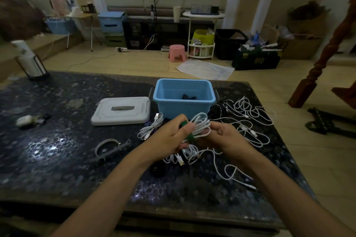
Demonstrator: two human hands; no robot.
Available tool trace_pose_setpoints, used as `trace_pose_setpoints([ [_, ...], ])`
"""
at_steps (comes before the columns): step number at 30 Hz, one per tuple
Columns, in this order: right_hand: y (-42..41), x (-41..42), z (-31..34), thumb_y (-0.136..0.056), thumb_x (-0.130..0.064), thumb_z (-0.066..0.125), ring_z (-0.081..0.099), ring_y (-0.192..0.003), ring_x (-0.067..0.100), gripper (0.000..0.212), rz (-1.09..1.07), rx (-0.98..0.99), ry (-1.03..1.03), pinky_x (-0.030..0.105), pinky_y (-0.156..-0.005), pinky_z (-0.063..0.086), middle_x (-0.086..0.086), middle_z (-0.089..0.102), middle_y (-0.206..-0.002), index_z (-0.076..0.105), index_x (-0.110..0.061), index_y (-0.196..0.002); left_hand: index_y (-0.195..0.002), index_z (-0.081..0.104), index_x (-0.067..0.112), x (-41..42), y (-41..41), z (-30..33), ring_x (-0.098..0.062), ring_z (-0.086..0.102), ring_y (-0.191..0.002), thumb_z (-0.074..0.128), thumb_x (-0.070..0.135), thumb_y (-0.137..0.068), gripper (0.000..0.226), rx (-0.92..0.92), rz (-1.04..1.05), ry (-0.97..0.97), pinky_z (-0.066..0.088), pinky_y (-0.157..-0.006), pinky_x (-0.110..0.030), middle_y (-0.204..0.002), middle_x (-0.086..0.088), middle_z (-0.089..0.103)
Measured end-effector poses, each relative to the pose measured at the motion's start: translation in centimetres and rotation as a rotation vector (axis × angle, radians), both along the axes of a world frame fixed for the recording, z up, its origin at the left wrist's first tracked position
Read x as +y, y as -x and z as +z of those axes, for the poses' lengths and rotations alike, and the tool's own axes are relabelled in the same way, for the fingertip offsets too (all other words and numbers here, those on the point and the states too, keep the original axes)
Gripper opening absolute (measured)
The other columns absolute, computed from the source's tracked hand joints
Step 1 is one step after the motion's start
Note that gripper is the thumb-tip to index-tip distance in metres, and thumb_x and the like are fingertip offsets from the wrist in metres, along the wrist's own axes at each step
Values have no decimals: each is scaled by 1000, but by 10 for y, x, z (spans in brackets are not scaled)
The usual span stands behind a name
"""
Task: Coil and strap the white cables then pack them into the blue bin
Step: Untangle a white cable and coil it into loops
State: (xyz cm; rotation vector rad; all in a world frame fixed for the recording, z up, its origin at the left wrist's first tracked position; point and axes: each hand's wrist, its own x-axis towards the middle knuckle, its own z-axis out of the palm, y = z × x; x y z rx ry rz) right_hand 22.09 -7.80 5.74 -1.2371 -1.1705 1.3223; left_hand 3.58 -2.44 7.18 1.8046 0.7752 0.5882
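Observation:
A coiled white cable is held between both hands above the table, with a green strap wrapped around its middle. My left hand grips the coil and the strap from the left. My right hand holds the coil's right end. The blue bin stands open just behind the hands, with something dark inside. Another coiled white cable lies left of the hands. Loose white cables sprawl on the table to the right and under the hands.
The bin's white lid lies left of the bin. A grey strap lies on the dark table. A small white object sits far left, a lantern-like stand at the back left corner.

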Motion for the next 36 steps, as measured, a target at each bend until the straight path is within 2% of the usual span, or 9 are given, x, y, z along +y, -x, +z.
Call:
trace_pose_setpoints([
  [5,-2,0,10,-100,-15,30,69,-106,38,44,-41,216,178,44,-96,56,26,70,-112,61,8,-121,-85,56,10,5,7,0,-13,49,-49,51,33,-102,29,65,-41,-140,40,-48,-25,-60,-3,55],
  [7,2,0,13,-104,-26,38,73,-83,26,42,-96,125,192,30,-72,60,19,75,-96,66,4,-111,-80,61,17,4,8,0,-12,52,-50,54,35,-100,28,98,-32,-197,42,-52,-25,-56,0,58],
  [9,6,-1,13,-102,-30,51,71,-71,19,38,-146,39,153,23,-59,56,16,75,-89,71,2,-103,-76,64,14,3,8,-1,-11,54,-50,57,38,-98,33,121,-11,-245,41,-53,-23,-56,-2,62],
  [12,5,0,13,-99,-26,55,69,-73,23,32,-198,30,114,26,-60,56,21,74,-91,76,-2,-96,-74,68,7,4,8,-2,-8,51,-48,58,39,-97,41,102,34,-244,39,-52,-19,-58,-4,66],
  [16,6,-1,17,-97,-32,58,70,-71,17,35,-207,-45,140,22,-59,53,18,76,-92,76,-2,-96,-67,62,24,-2,5,-5,-13,57,-54,43,48,-101,46,170,50,-336,44,-55,-29,-63,1,67],
  [22,5,-7,16,-95,-23,65,63,-51,2,29,-231,-71,87,12,-46,45,13,73,-80,74,4,-98,-88,58,22,-6,2,-11,-13,63,-72,38,46,-100,33,206,70,-307,49,-72,-39,-77,4,66],
  [26,8,-6,14,-93,-22,67,67,-63,7,22,-238,-92,67,14,-53,48,10,76,-80,77,-2,-96,-96,46,26,-6,0,-15,0,57,-63,48,38,-102,13,155,132,-201,48,-71,-36,-73,9,62],
  [32,9,-3,11,-90,-18,71,69,-68,6,15,-247,-115,62,13,-56,48,7,78,-87,78,-7,-96,-89,51,33,-2,-2,-20,-6,54,-60,56,42,-96,12,93,205,-101,47,-69,-39,-62,14,60],
  [36,11,-2,8,-89,-13,72,71,-78,11,15,-262,-87,57,16,-68,54,10,78,-91,77,-3,-99,-78,58,27,-3,-5,-19,-32,69,-76,61,52,-81,25,55,260,-3,54,-77,-53,-76,-7,72],
])
